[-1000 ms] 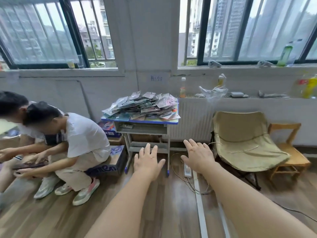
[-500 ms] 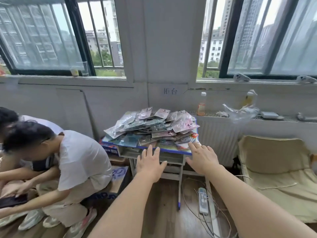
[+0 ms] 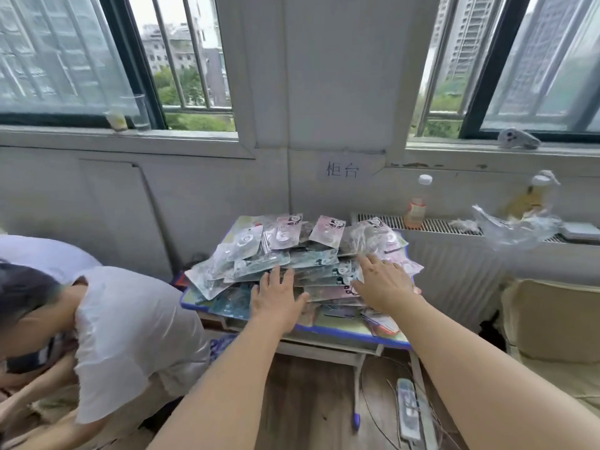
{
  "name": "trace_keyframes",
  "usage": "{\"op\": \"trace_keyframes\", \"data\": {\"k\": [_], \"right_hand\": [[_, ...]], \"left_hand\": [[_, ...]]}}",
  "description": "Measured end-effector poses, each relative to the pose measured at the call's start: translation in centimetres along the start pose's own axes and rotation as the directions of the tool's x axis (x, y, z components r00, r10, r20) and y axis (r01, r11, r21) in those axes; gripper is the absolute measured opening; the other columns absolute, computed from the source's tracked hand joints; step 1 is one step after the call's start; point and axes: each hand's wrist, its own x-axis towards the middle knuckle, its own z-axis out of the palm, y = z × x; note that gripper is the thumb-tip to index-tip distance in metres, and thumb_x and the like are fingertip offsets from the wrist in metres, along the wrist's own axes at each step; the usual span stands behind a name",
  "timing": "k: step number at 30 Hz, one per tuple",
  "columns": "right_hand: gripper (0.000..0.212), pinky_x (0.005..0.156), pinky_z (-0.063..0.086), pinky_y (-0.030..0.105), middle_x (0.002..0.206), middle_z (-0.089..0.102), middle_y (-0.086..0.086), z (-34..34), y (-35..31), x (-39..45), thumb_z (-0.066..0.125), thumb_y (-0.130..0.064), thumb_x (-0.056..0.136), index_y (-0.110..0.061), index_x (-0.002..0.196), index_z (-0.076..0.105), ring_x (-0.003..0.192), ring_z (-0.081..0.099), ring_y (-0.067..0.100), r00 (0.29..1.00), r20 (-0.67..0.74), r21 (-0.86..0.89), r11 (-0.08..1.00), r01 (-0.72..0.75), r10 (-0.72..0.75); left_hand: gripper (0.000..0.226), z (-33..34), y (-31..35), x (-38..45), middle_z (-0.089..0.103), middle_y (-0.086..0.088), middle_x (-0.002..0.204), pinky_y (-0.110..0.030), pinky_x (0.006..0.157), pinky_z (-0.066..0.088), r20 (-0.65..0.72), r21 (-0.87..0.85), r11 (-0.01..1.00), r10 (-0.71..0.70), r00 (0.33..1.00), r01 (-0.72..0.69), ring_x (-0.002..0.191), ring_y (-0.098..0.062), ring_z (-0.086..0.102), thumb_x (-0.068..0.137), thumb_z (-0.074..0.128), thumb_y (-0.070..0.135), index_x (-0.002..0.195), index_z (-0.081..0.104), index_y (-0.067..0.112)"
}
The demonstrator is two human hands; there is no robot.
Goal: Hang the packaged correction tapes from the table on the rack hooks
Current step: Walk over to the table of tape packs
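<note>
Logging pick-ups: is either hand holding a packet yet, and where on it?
Nothing is held. The left hand and right hand are open, fingers straight, over the pile of packets.

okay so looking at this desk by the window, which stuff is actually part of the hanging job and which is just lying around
Part of the job:
pile of packaged correction tapes
blue-edged table
left hand and right hand, both open, reaching to the pile

Just lying about:
drink bottle
crumpled plastic bag
power strip
cushioned chair
</note>
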Motion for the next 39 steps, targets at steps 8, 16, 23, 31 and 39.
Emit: {"op": "trace_keyframes", "data": {"k": [8,16,23,31,39], "right_hand": [[0.059,0.106,0.034,0.042,0.153,0.031,0.01,-0.9,0.2,12.8,0.038,-0.039,0.101,-0.009,0.15,0.022,0.131,0.043,0.034,1.0,0.022,0.021,1.0,0.019,-0.02],[0.057,0.11,0.031,0.043,0.151,0.034,0.009,0.9,-0.3,20.7,0.035,-0.044,0.101,-0.01,0.147,0.03,0.136,0.037,0.03,0.992,0.129,0.015,1.0,0.01,-0.012],[0.061,0.103,0.039,0.041,0.144,0.04,0.013,3.1,-1.9,24.4,0.034,-0.05,0.1,-0.006,0.142,0.035,0.132,0.041,0.031,0.981,0.178,0.089,0.991,-0.099,0.082],[0.068,0.103,0.039,0.045,0.145,0.037,0.011,4.4,-3.4,25.8,0.043,-0.055,0.093,-0.01,0.144,0.031,0.135,0.035,0.031,0.951,0.181,0.182,0.941,-0.284,0.252],[0.075,0.108,0.033,0.043,0.147,0.029,0.012,4.9,-4.4,26.4,0.053,-0.048,0.091,-0.004,0.144,0.022,0.135,0.029,0.033,0.92,0.17,0.177,0.908,-0.38,0.353]], "left_hand": [[0.064,-2.1,-0.9,12.3,-0.003,-0.003,0.164,-0.042,0.12,0.014,-0.019,0.006,0.999,-0.037,0.999,0.037,0.15,-0.026,0.004,0.102,0.032,0.048,0.156,0.006,0.024],[0.061,-1.3,-1.0,20.6,-0.002,-0.005,0.164,-0.04,0.12,0.014,0.063,0.017,0.998,-0.062,0.996,0.061,0.149,-0.028,0.006,0.103,0.029,0.046,0.156,0.005,0.025],[0.06,-0.3,-2.6,24.5,-0.003,-0.005,0.164,-0.041,0.12,0.012,0.115,-0.045,0.997,-0.06,0.992,0.066,0.15,-0.031,0.003,0.105,0.026,0.043,0.156,0.001,0.026],[0.065,0.3,-4.0,26.6,-0.008,-0.003,0.164,-0.047,0.12,0.014,0.204,-0.124,0.992,0.029,0.979,-0.003,0.149,-0.035,-0.002,0.101,0.03,0.037,0.156,-0.004,0.027],[0.063,-0.3,-4.2,26.7,0.0,-0.002,0.163,-0.043,0.105,0.036,0.096,-0.141,0.989,0.06,0.994,-0.046,0.145,-0.029,0.013,0.097,0.039,0.028,0.153,0.01,0.025]]}}
